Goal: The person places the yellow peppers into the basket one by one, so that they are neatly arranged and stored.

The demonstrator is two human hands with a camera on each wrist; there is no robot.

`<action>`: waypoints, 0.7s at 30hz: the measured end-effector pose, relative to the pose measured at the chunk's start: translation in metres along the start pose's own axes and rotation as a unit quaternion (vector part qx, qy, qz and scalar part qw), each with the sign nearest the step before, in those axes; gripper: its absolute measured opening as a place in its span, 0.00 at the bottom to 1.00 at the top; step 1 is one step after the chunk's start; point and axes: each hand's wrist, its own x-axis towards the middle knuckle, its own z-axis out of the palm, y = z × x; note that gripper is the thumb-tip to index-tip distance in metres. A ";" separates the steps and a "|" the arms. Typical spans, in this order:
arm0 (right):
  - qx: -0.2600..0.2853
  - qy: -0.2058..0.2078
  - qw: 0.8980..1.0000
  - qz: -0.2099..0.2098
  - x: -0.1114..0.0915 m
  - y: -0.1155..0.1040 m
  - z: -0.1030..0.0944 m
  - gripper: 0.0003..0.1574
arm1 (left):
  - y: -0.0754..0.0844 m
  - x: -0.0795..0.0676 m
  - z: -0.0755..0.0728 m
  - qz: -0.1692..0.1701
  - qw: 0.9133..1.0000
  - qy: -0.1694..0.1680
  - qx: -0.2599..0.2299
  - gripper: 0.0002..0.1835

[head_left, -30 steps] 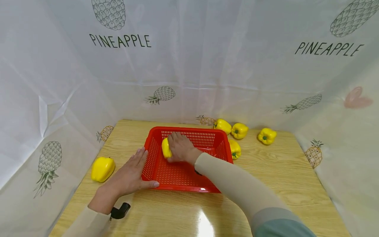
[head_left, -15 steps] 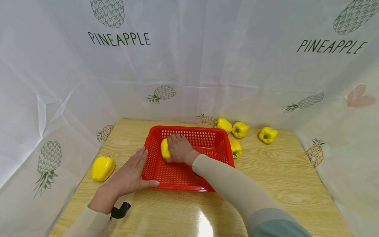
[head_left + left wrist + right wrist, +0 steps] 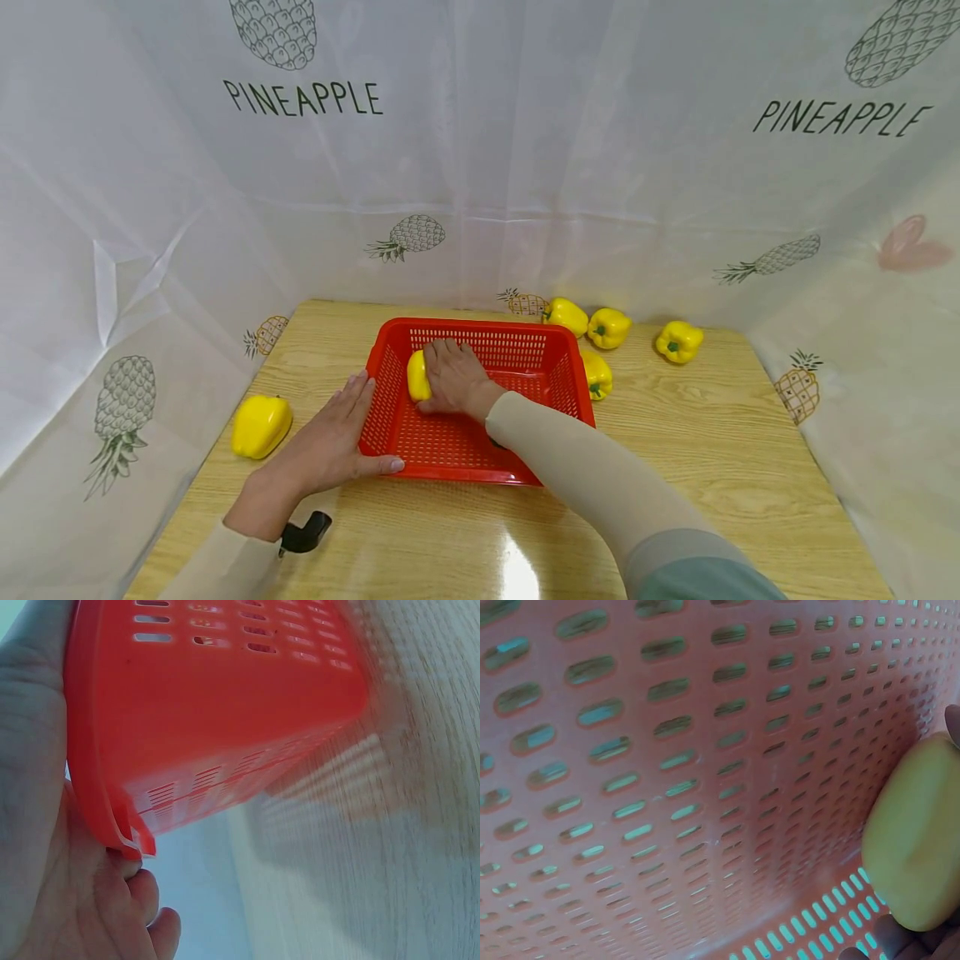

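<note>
A red plastic basket [image 3: 468, 475] with slotted walls stands on the wooden table. Reaching inside it, my right hand [image 3: 455, 375] grips a yellow bell pepper [image 3: 417, 377] near the left wall. In the right wrist view, fingertips show at both ends of the pepper [image 3: 913, 840], close over the slotted plastic. My left hand [image 3: 326, 437] rests at the basket's front left corner, fingers straight along the left rim and thumb laid over the front rim. The left wrist view shows this hand [image 3: 82, 885] against the basket's outer rim [image 3: 86, 727].
Another yellow bell pepper [image 3: 261, 427] lies on the table [image 3: 420, 542] left of the basket. Several more, including one pepper [image 3: 679, 342] farther right, sit behind and beside the basket's right end. A white pineapple-print sheet [image 3: 510, 167] hangs around the table.
The right hand, with the pepper in its grip, has shifted very slightly left inside the basket. My left hand stays at the corner. The head view has tilted a little.
</note>
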 end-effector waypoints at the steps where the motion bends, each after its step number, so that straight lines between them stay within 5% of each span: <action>1: 0.000 0.000 1.000 0.001 0.000 0.000 0.000 0.57 | 0.000 0.000 0.000 0.002 1.000 0.002 0.000 0.76; 21: 0.020 0.002 1.000 -0.002 -0.001 0.002 0.000 0.55 | 0.001 -0.002 -0.002 0.002 1.000 0.005 -0.002 0.75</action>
